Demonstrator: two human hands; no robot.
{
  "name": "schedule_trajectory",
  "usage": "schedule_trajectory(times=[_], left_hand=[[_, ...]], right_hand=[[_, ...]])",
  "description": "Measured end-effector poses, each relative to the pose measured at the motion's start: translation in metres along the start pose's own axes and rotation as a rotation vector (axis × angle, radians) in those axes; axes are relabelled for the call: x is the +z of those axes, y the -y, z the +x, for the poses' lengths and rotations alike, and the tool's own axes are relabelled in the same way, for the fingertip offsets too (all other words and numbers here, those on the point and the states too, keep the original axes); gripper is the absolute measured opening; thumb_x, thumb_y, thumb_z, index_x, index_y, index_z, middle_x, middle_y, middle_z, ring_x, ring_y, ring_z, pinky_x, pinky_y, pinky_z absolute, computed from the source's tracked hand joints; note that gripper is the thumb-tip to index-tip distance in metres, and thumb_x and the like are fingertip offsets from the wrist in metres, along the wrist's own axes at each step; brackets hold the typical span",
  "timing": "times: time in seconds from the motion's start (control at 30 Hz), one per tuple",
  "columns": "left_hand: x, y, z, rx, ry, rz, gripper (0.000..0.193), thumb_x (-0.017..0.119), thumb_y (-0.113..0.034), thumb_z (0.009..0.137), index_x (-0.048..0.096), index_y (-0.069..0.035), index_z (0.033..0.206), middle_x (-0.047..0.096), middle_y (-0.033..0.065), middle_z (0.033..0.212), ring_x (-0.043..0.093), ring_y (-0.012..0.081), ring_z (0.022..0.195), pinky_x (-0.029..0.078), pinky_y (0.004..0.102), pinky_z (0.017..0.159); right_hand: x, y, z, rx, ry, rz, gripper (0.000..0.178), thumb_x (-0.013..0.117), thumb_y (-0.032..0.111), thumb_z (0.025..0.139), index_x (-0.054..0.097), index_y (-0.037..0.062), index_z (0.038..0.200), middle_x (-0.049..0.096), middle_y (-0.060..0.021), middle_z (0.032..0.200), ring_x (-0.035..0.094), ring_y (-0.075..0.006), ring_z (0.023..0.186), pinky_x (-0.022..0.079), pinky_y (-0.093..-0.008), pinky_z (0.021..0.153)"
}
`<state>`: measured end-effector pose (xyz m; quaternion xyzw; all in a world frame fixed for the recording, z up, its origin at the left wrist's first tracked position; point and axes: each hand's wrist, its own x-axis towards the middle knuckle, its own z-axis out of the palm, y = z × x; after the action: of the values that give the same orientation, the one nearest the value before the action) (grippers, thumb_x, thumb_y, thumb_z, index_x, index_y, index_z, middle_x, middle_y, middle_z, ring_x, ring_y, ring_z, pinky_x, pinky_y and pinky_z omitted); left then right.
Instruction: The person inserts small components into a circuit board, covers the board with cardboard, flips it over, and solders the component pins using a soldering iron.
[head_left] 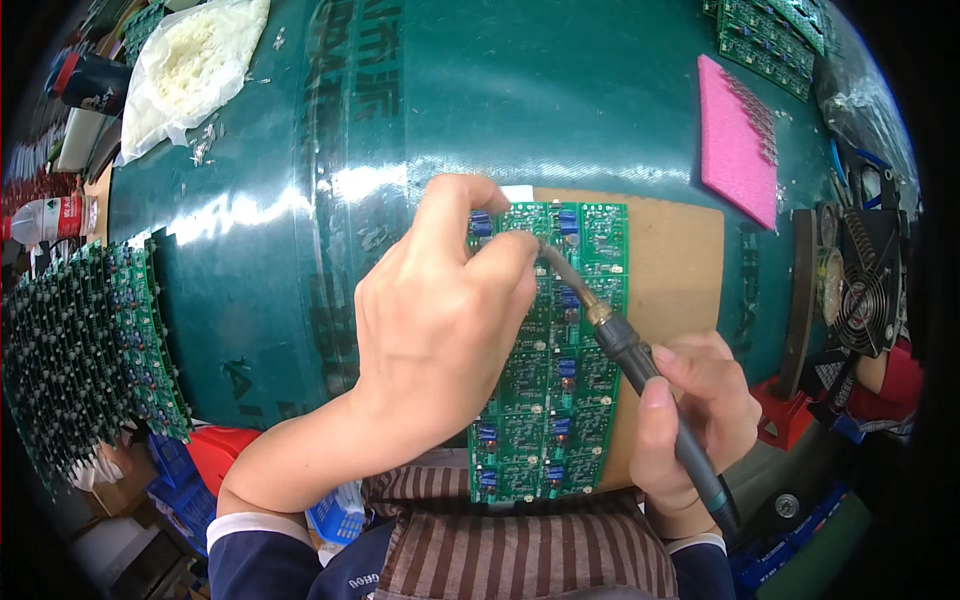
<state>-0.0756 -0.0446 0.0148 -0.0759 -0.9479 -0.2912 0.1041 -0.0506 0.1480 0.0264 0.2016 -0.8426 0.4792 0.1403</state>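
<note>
In my right hand [705, 400] is a soldering iron [640, 365], gripped like a pen. Its tip points up and left to the upper part of a green circuit board panel [525, 395]. Over the panel's upper left bends my left hand [440, 290], index finger and thumb curled toward the board close to the iron's tip. Whatever the left fingertips hold is hidden behind the hand. Rows of blue components stand on the panel, which lies on a brown cardboard sheet [675, 260].
Stacked circuit boards [90, 350] stand at the left edge. A white bag [195, 70] of pale bits lies far left, near a dark cup [90, 82] and a bottle [55, 218]. A pink foam block [735, 150] with pins lies right, before a black fan [862, 290].
</note>
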Motion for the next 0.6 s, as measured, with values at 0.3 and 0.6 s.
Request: schedule_trajectory(times=[0.3, 0.6], left_hand=[[-0.020, -0.012, -0.016, 0.003, 0.125, -0.130, 0.016, 0.065, 0.003, 0.077, 0.058, 0.001, 0.091, 0.052, 0.0167, 0.102, 0.061, 0.0330, 0.069, 0.052, 0.0404, 0.057], [-0.008, -0.013, -0.031, -0.013, 0.108, -0.056, 0.015, 0.070, -0.005, 0.076, 0.061, -0.001, 0.086, 0.055, 0.0107, 0.105, 0.061, 0.0237, 0.055, 0.050, 0.0353, 0.046]], right_hand=[[-0.019, 0.012, -0.020, 0.033, 0.064, -0.039, 0.020, 0.064, 0.002, 0.071, 0.061, -0.0019, 0.090, 0.061, -0.0104, 0.066, 0.059, -0.0235, 0.055, 0.050, -0.0319, 0.055], [-0.021, 0.015, -0.031, 0.045, 0.138, -0.017, 0.025, 0.067, 0.002, 0.073, 0.060, -0.0009, 0.097, 0.063, -0.0108, 0.072, 0.061, -0.0245, 0.060, 0.052, -0.0332, 0.060]])
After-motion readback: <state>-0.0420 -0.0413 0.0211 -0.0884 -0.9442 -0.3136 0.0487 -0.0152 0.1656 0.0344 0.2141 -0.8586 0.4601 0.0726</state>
